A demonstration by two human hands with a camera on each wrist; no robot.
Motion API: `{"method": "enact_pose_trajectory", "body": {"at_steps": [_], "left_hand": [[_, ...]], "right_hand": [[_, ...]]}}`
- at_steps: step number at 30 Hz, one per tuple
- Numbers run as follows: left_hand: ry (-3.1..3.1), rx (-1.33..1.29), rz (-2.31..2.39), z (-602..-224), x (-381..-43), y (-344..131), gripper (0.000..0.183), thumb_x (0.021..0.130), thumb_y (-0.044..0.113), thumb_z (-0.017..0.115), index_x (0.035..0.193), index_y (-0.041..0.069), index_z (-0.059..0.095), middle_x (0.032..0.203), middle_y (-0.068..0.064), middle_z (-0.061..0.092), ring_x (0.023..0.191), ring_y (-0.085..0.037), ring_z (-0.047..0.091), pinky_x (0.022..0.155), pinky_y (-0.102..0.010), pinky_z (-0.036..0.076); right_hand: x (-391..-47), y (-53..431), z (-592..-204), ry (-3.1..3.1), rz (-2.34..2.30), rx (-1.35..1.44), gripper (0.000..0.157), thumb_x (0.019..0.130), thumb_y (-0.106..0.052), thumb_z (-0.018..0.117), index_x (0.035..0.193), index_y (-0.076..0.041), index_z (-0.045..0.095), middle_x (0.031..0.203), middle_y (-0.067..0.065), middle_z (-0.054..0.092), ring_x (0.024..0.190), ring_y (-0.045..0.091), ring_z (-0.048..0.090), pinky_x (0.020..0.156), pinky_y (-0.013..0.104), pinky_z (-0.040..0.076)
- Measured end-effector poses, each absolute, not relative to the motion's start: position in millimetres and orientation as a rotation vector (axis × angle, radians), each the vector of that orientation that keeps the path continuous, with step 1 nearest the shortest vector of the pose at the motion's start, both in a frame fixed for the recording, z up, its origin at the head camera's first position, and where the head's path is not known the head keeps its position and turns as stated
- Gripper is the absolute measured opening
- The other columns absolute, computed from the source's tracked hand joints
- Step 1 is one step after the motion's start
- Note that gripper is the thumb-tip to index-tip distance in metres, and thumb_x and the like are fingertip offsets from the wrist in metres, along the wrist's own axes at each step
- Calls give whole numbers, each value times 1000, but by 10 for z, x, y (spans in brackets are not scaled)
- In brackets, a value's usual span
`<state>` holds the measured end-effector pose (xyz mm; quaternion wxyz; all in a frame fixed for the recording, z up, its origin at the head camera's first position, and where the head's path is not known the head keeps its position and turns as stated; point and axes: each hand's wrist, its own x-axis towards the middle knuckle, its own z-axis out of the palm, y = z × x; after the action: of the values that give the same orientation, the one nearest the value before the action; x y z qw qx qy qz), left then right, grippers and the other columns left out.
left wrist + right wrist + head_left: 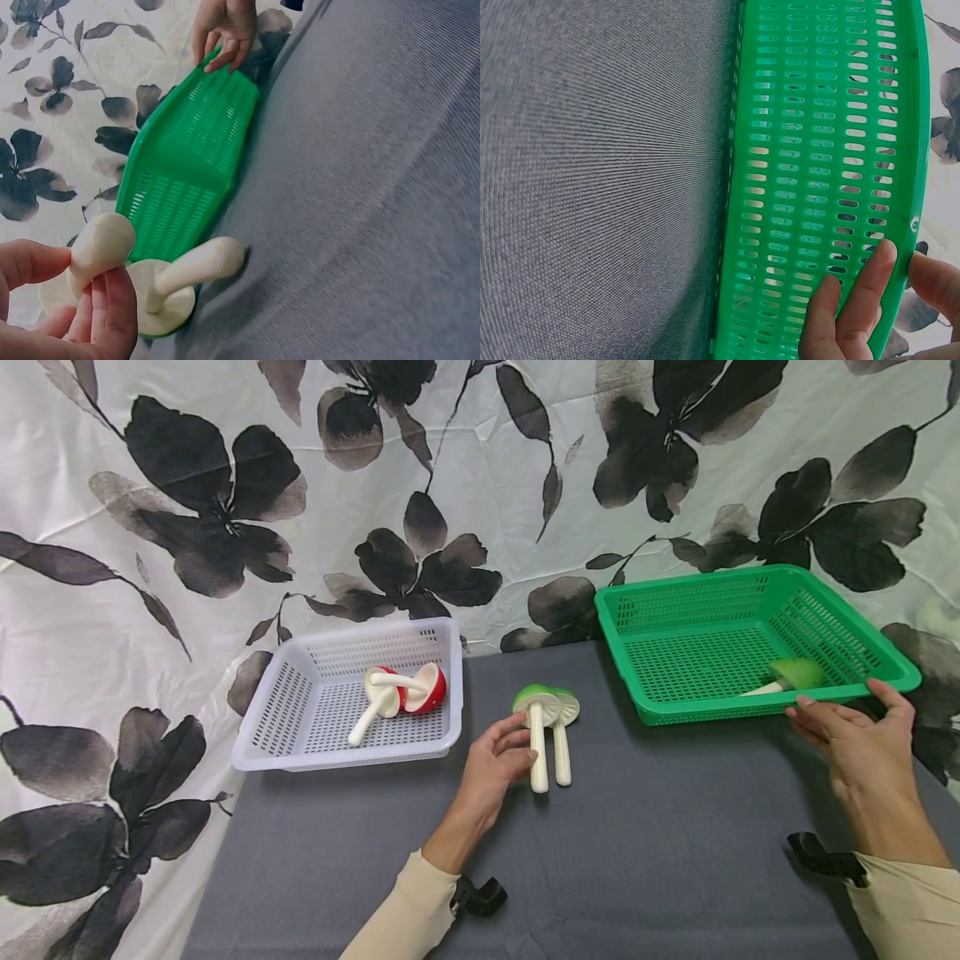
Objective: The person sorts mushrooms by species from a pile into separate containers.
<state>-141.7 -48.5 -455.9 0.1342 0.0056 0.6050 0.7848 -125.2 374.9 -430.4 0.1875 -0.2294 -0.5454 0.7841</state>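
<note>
My left hand [491, 768] pinches the white stem of a green-capped toy mushroom [538, 764] between thumb and fingers. In the left wrist view, the stem's rounded end [105, 244] sticks up past the fingertips. Right beside it, a second green-capped mushroom [562, 756] stays on the grey table, its cap partly hidden by the held one. My right hand [866, 747] grips the near rim of the green basket [697, 712], thumb over the rim and fingers along the slotted outer wall [802, 172]. One green-capped mushroom [801, 673] lies inside that basket.
To the left stands a white basket [345, 762] holding two red-capped mushrooms, one [426, 689] leaning across the other [367, 718]. Behind the grey table [645, 852] hangs a white cloth [525, 485] with dark flowers. Both baskets sit along the table's far side.
</note>
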Motion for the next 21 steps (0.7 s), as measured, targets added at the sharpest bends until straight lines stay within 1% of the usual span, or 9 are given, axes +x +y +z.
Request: {"method": "enact_pose_trajectory", "body": {"at_steps": [9, 21], "left_hand": [[1685, -17, 2298, -4466, -1469, -416, 51, 88, -3, 69, 137, 9, 63, 127, -13, 63, 96, -17, 66, 76, -30, 58], [1653, -5, 2338, -4354, -1631, -245, 51, 87, -6, 69, 136, 7, 63, 125, -14, 62, 90, -17, 66, 71, -29, 57]], "right_hand": [[-1250, 3760, -4300, -1543, 2203, -661, 103, 88, 4, 75, 157, -33, 8, 75, -1, 71, 64, 12, 74, 57, 22, 59], [-1223, 3768, -4300, -1586, 2197, -655, 108, 86, -5, 80, 158, -34, 5, 79, -3, 72, 67, 11, 74, 60, 21, 59]]}}
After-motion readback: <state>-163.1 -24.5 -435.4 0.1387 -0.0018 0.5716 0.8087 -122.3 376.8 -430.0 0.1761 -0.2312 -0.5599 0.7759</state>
